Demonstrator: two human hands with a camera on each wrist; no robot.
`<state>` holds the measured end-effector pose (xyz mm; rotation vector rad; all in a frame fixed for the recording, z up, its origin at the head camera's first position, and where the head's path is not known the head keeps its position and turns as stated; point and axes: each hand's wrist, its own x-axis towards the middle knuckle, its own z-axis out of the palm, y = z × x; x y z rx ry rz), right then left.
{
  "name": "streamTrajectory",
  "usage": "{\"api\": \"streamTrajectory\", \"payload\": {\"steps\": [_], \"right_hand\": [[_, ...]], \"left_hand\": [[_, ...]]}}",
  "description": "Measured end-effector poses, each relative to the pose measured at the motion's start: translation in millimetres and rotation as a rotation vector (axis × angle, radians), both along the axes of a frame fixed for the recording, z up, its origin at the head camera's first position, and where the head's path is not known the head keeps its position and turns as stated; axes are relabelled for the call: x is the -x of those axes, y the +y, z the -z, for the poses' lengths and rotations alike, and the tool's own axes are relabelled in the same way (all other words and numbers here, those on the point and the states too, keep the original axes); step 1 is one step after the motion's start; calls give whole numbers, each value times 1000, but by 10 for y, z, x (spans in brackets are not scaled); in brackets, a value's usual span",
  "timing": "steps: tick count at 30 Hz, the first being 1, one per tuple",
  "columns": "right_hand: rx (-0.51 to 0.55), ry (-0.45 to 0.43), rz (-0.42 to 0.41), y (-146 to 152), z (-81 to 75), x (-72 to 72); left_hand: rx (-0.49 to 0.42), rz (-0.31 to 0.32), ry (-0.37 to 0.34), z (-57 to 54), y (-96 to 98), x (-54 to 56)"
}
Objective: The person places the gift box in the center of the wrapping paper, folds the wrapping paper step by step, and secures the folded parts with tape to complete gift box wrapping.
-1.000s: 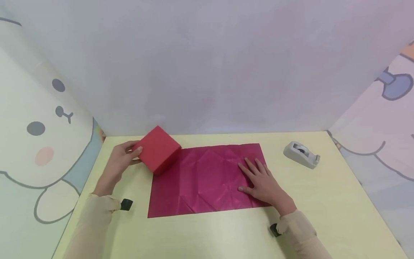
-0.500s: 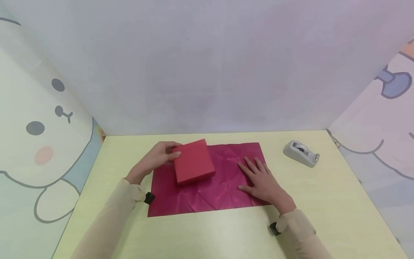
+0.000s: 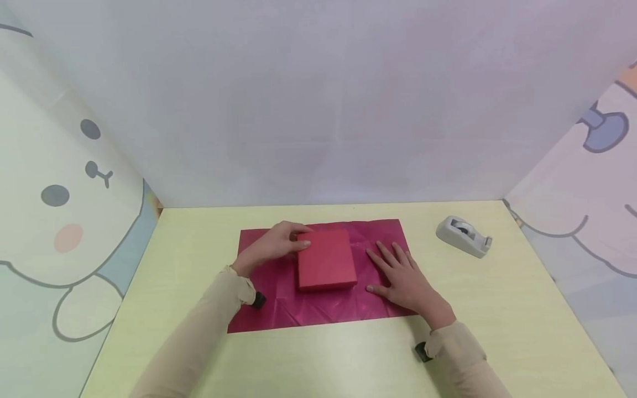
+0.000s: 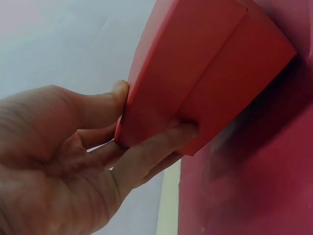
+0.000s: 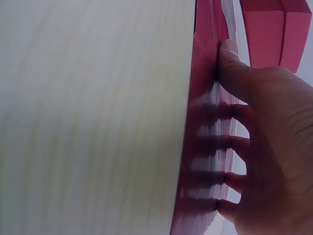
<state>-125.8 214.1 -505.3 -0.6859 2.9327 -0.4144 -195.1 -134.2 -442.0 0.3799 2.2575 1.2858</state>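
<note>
A red box [image 3: 326, 261] is over the middle of a creased magenta sheet of paper [image 3: 259, 318] spread on the table. My left hand [image 3: 276, 243] grips the box by its far left corner, thumb on top. In the left wrist view the fingers hold the red box [image 4: 195, 68] from the side, and a dark gap shows between its lower edge and the sheet. My right hand [image 3: 405, 282] lies with spread fingers on the right part of the sheet, its fingertips touching the paper, as the right wrist view also shows.
A grey tape dispenser [image 3: 464, 236] stands on the pale wooden table [image 3: 338, 365] to the right of the sheet. A light wall [image 3: 328, 110] rises behind the table, with cartoon-printed panels [image 3: 64, 182] at the sides.
My left hand has carried the red box rightward from the sheet's left edge to its middle, turning it square to the sheet and lowering it. The right hand has stayed put.
</note>
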Motion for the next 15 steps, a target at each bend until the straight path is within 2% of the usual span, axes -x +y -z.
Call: {"api": "streamTrajectory", "payload": {"steps": [9,15], "right_hand": [[-3,-7,13,-3,14,4],[2,-11,15,-2,11,-1]], "left_hand": [[65,56,50,44,62,-12],[71,43,53,88,76,-17]]}}
